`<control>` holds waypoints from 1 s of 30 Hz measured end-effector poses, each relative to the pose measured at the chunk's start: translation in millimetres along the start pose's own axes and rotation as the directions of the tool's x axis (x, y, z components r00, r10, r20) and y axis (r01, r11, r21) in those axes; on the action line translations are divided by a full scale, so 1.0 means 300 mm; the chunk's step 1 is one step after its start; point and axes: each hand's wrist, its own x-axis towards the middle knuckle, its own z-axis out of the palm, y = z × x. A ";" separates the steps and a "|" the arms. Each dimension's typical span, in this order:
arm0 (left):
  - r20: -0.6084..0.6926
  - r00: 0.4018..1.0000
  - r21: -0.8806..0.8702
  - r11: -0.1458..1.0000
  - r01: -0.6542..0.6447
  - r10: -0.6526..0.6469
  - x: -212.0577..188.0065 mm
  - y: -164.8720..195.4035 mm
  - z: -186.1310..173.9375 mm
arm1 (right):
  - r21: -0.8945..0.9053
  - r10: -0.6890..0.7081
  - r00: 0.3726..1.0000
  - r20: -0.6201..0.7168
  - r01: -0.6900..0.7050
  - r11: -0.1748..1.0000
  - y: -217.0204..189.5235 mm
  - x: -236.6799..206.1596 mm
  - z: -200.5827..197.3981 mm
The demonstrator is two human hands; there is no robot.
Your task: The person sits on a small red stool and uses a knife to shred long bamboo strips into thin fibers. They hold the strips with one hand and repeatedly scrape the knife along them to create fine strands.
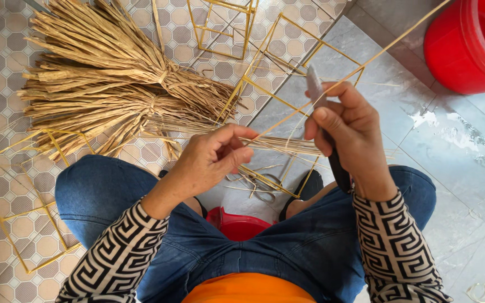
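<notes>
1. Head view: my left hand [214,157] pinched the thin yellow strip [366,59], fingers curled shut above my knees.
2. My right hand [349,132] gripped a knife [315,84], blade upright against that strip.

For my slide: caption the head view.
Left hand pinches a thin yellow strip; right hand grips a knife.

No packages, labels, signs or screens show anywhere in this view of the floor.
</notes>
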 end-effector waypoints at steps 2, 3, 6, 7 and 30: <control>0.009 1.000 -0.039 0.999 -0.013 0.013 0.009 0.003 0.022 | -0.040 0.004 0.999 0.034 -0.003 0.999 0.006 -0.008 0.027; 0.000 1.000 -0.030 0.999 0.028 -0.028 0.011 0.005 0.030 | -0.060 0.006 0.999 0.049 -0.003 0.998 0.008 -0.008 0.036; -0.027 0.995 0.019 0.996 0.091 -0.091 0.011 0.012 0.042 | -0.067 0.036 0.998 0.058 -0.032 0.997 0.007 -0.003 0.035; -0.039 0.997 0.051 0.996 0.073 -0.071 0.011 0.012 0.043 | -0.031 0.045 0.997 0.060 -0.043 0.999 0.008 -0.001 0.026; -0.011 0.999 0.167 0.986 -0.029 0.031 -0.017 -0.024 0.010 | 0.175 -0.140 0.976 -0.168 0.170 0.970 -0.063 -0.059 -0.169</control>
